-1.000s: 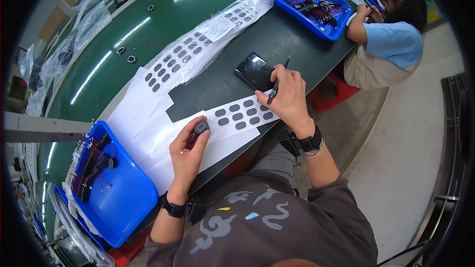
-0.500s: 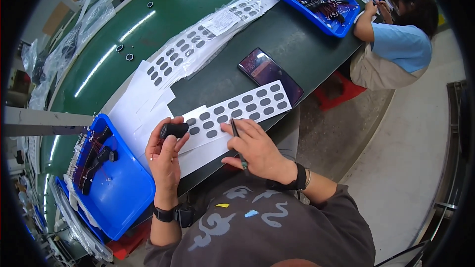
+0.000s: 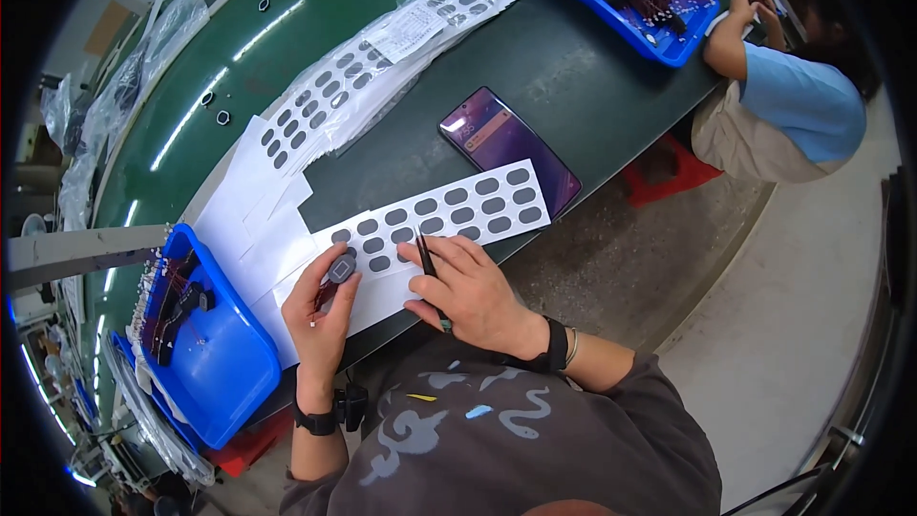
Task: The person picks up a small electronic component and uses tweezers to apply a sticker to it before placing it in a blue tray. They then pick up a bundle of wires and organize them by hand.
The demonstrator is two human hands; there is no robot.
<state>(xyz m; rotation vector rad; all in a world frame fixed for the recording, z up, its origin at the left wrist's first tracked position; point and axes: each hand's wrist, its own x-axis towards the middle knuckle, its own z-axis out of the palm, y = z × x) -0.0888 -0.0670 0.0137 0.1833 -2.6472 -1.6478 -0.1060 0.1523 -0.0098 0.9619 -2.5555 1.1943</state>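
Between the thumb and fingers of my left hand (image 3: 321, 311) is a small black oval part (image 3: 342, 268), with a pale square outline on its face and thin wires below it. My right hand (image 3: 485, 308) grips dark tweezers (image 3: 426, 260), their tips pointing away from me over a white sheet of grey oval stickers (image 3: 442, 212). The sheet lies slanted in front of both hands, its left end close to the black part. My right fingertips cover some of its lower ovals. Whether the tweezers hold anything cannot be made out.
A phone (image 3: 511, 148) lies behind the sheet. More sticker sheets in clear plastic (image 3: 334, 86) and white papers (image 3: 258, 191) lie beyond. Blue trays of wired black parts stand at left (image 3: 272, 373) and far right (image 3: 680, 62). A co-worker (image 3: 793, 105) sits at far right.
My left hand has turned the black part so its outlined face shows, and brought it lower beside the sheet. My right hand with the tweezers has shifted slightly left. The view has also shifted.
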